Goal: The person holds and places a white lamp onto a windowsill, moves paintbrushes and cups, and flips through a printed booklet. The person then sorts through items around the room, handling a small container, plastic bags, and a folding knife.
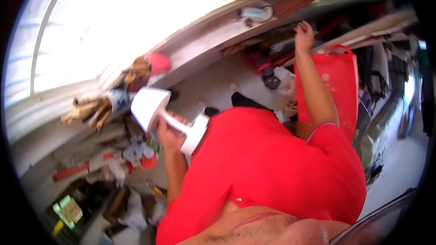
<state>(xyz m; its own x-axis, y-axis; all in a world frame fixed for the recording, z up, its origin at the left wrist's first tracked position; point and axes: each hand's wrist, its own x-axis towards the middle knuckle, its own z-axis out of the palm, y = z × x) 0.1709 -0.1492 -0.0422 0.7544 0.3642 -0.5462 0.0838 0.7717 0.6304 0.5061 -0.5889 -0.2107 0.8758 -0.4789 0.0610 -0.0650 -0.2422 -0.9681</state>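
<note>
My left hand (170,135) is closed around the stem of a white lamp-like object (152,106), with a wide shade at one end and a round base near my red shirt. The object is tilted. My right hand (304,38) is raised at the upper right, its fingers loosely apart and nothing visible in them. It is near a wooden beam and above a large red bag (334,86), beside which my forearm extends.
A bright window fills the upper left. Its ledge (200,41) bears a small white dish (257,13). Bundled tools or brushes (93,109) and a red container (159,63) stand along it. Clutter covers the lower left floor. A dark curved edge shows at the lower right.
</note>
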